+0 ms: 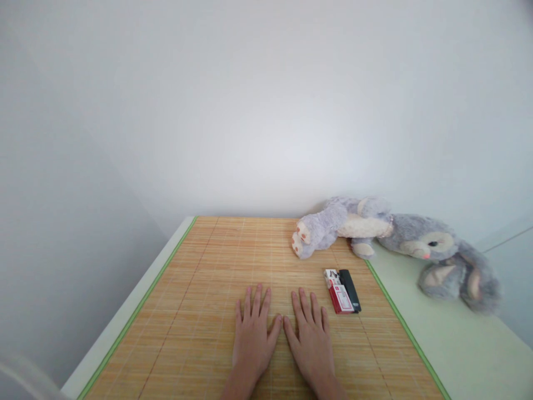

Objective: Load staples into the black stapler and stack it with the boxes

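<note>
My left hand [252,336] lies flat on the bamboo mat [200,311], palm down and fingers spread, holding nothing. Beside it my right hand [310,341] rests the same way, its thumb tip close to the left thumb. Just beyond the right fingers, to the right, are a small red and white box [339,293] and a black stapler [350,290], side by side and close together on the mat. My right hand is the nearer one to them and does not touch either.
A grey plush rabbit [358,225] lies on its side along the back right, its legs on the mat and its head and ears on the pale tabletop [458,344]. A white wall [250,111] stands behind the table. The mat has a green edge.
</note>
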### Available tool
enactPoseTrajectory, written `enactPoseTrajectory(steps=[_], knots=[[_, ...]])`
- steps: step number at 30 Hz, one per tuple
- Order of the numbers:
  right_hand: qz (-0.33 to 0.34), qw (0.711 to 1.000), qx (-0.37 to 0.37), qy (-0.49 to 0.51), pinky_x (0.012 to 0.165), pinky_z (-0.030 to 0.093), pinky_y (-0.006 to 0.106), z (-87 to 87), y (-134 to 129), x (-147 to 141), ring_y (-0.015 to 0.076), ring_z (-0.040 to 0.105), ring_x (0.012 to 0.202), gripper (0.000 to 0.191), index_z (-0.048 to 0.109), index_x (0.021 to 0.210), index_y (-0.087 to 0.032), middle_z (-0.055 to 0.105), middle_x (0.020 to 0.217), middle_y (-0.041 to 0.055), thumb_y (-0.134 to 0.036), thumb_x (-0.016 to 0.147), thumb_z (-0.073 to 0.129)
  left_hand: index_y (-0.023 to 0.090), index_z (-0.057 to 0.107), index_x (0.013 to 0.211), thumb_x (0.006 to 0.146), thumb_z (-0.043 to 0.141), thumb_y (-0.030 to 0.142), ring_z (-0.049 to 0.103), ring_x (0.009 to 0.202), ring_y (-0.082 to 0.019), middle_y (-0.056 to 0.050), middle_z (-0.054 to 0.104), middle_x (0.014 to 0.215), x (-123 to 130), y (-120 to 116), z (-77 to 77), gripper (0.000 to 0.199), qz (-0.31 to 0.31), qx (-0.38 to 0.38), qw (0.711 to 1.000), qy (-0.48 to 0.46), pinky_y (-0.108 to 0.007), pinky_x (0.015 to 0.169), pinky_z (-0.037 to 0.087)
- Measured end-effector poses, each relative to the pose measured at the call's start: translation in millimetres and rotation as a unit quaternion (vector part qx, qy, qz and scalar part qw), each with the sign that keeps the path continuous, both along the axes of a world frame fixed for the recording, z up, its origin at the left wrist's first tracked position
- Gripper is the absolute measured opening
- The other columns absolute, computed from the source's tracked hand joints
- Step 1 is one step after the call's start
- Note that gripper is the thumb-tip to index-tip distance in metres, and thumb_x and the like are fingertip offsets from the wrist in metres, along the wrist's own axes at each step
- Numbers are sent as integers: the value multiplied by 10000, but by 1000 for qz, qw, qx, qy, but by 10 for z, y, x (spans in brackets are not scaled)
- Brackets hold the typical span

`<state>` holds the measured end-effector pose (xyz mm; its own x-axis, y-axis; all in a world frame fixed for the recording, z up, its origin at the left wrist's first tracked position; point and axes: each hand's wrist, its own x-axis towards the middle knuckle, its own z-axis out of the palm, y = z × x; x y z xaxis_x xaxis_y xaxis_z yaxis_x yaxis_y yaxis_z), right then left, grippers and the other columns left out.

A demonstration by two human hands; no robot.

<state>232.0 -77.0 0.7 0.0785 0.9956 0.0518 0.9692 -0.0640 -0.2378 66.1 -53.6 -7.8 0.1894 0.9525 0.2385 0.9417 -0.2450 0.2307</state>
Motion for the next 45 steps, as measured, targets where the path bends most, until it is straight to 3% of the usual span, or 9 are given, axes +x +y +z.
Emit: enactPoseTrajectory(steps=[5, 9, 13, 17, 20, 24, 30, 37, 45], knots=[[36, 984, -32, 169, 1243, 314, 454, 219, 108, 291, 256, 326, 1540, 603, 487, 1539, -240, 419, 1627, 46, -497, 998, 423, 229, 276, 1627, 1026, 419, 388, 127, 1598, -316, -61, 219, 1715, 278, -86, -52, 638, 15, -12, 996, -84, -584, 1277, 198], [-1, 954, 100, 282, 1267, 286, 412, 462, 243, 856, 228, 368, 1519, 660, 446, 1563, -226, 452, 1610, 56, -563, 996, 428, 240, 290, 1622, 1043, 388, 414, 192, 1589, -244, -27, 263, 1700, 680, -156, 39, 613, -64, -105, 961, -250, -507, 1316, 162], [-158, 906, 167, 356, 1290, 233, 443, 362, 374, 1489, 261, 348, 1529, 766, 367, 1603, -245, 398, 1642, 41, -651, 962, 472, 276, 318, 1611, 1027, 422, 422, 193, 1586, -203, 7, 256, 1702, 1210, -98, 122, 611, -110, -230, 833, -491, -409, 1317, 149], [-167, 851, 115, 485, 1268, 305, 438, 105, 476, 1768, 254, 411, 1497, 751, 404, 1580, -319, 462, 1600, -11, -691, 935, 503, 238, 267, 1627, 963, 553, 410, 179, 1588, -215, -13, 243, 1708, 1718, 121, 83, 744, -88, -297, 679, -665, -371, 1308, 143], [-135, 841, 99, 515, 1272, 296, 458, 7, 513, 1688, 266, 424, 1488, 757, 462, 1544, -336, 472, 1590, -25, -686, 886, 599, 212, 280, 1625, 947, 568, 418, 297, 1554, -225, -46, 332, 1676, 1896, 294, 51, 765, -93, -295, 649, -696, -367, 1288, 230], [-125, 826, 100, 540, 1258, 323, 472, -33, 515, 1341, 258, 417, 1493, 764, 466, 1540, -335, 507, 1565, -21, -692, 879, 607, 199, 364, 1595, 925, 586, 462, 374, 1519, -255, -70, 401, 1640, 1747, 403, 64, 753, -62, -289, 648, -702, -391, 1256, 317], [-74, 799, 63, 593, 1281, 247, 514, -60, 480, 472, 255, 394, 1506, 703, 470, 1540, -319, 483, 1584, 20, -638, 925, 591, 255, 472, 1538, 917, 600, 527, 381, 1515, -276, -53, 453, 1611, 972, 329, 122, 690, 19, -253, 685, -683, -415, 1269, 298], [-36, 759, 93, 643, 1150, 472, 519, -114, 440, -216, 293, 591, 1344, 680, 513, 1511, -275, 572, 1511, 88, -493, 893, 694, 238, 518, 1489, 966, 540, 487, 397, 1508, -239, -52, 472, 1601, 304, 231, 128, 580, 76, -211, 735, -639, -416, 1279, 272], [-77, 830, 140, 534, 997, 567, 466, -134, 448, 233, 284, 688, 1113, 615, 596, 1434, -231, 665, 1366, 120, -466, 873, 688, 194, 498, 1484, 841, 645, 326, 513, 1365, -294, -139, 569, 1432, 324, 209, 236, 672, 56, -84, 918, -384, -452, 1188, 385]])
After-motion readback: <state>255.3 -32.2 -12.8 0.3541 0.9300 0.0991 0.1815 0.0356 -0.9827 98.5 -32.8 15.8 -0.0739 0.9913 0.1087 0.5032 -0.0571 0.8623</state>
